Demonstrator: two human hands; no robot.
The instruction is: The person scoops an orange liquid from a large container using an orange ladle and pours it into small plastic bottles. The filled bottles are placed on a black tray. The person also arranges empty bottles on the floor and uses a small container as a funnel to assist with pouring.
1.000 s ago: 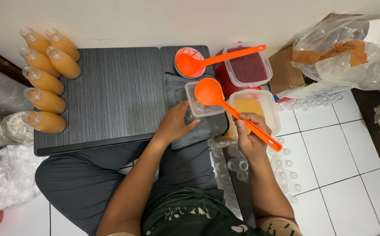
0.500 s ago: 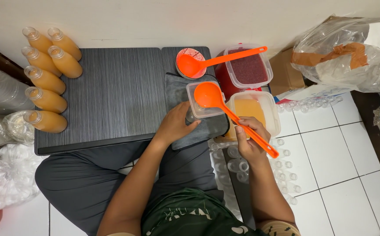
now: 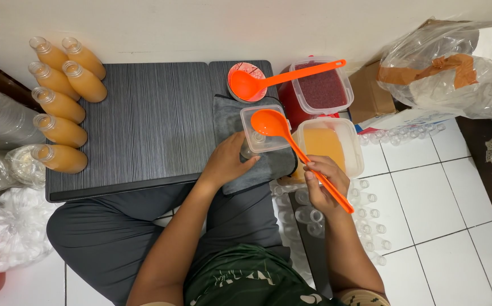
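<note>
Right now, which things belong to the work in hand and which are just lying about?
In use:
left hand
right hand
orange ladle
small clear container
orange liquid tub

Lying about:
filled bottles
second ladle
red tub
empty bottles

An orange ladle slants with its bowl up over a small clear square container, its long handle running down to the right. The container sits on a grey cloth beside a tub of orange liquid.

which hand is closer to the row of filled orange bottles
Left. The left hand is on the mat's right side, across from the bottles; the right hand is farther right, holding a ladle.
</note>
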